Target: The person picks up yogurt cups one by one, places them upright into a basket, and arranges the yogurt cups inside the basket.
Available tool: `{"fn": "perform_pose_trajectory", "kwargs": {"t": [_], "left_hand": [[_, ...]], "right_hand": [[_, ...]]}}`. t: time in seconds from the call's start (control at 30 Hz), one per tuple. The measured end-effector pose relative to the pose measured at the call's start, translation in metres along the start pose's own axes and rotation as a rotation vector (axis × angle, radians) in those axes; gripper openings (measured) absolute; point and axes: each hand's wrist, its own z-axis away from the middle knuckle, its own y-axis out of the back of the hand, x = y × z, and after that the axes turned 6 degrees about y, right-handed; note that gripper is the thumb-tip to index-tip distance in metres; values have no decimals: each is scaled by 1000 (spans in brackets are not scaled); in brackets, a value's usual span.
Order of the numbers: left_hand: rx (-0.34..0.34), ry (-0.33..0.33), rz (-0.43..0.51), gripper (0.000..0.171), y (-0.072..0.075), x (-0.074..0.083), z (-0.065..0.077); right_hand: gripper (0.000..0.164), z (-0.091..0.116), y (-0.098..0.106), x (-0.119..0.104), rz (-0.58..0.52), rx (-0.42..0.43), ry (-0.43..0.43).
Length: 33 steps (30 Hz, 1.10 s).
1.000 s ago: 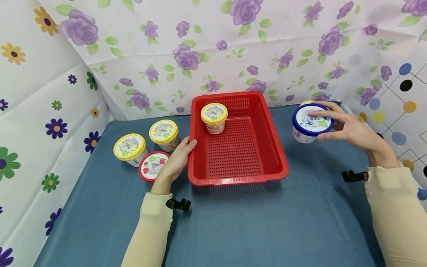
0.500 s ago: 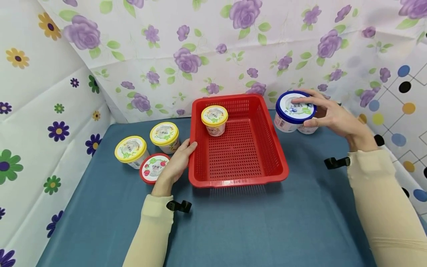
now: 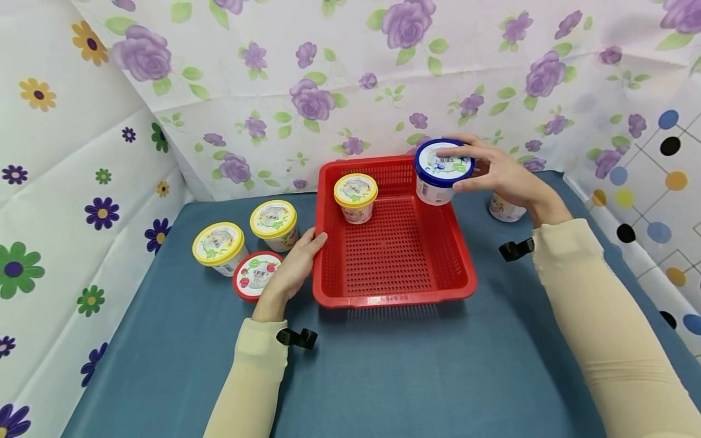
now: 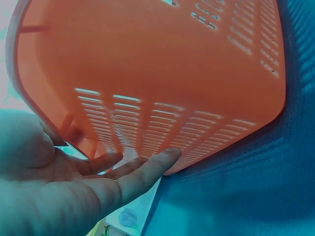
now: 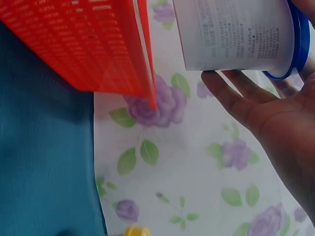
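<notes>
A red plastic basket (image 3: pixel 394 301) stands on the table, a yellow-lidded tub (image 3: pixel 356 193) upright in its back left. My left hand (image 3: pixel 292 267) grips the basket's left rim. In the left wrist view its fingers (image 4: pixel 142 172) lie along the outside of the slotted wall. My right hand (image 3: pixel 506 173) holds a blue-lidded tub (image 3: pixel 436 194) between thumb and fingers over the basket's back right. From the right wrist view, the tub's white printed side (image 5: pixel 236 37) is above the basket's rim, the fingers around it near the blue lid.
Left of the basket stand two more yellow-lidded tubs (image 3: pixel 218 244) (image 3: pixel 274 220) and a red-lidded tub (image 3: pixel 254 277) beside my left wrist. Another tub (image 3: pixel 504 208) on the right is partly hidden behind my right hand. A flowered cloth (image 3: pixel 306 140) hangs behind the table.
My right hand has carried the blue-lidded tub leftward from the right of the table to above the basket, uncovering a tub behind. The left hand keeps its grip on the rim.
</notes>
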Motion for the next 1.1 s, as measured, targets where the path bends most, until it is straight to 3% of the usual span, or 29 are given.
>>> {"fn": "perform_pose_trajectory", "kwargs": {"t": [0.3, 0.6, 0.93, 1.1], "left_hand": [[5, 3, -1, 54, 0, 0, -1], [9, -8, -2, 53, 0, 0, 1], [11, -8, -1, 53, 0, 0, 1], [13, -18, -5, 54, 1, -1, 1]], "right_hand": [[58, -32, -14, -2, 26, -39, -31], [58, -61, -23, -2, -19, -70, -99], [60, -81, -29, -1, 31, -82, -155], [61, -91, -30, -1, 0, -85, -168]]}}
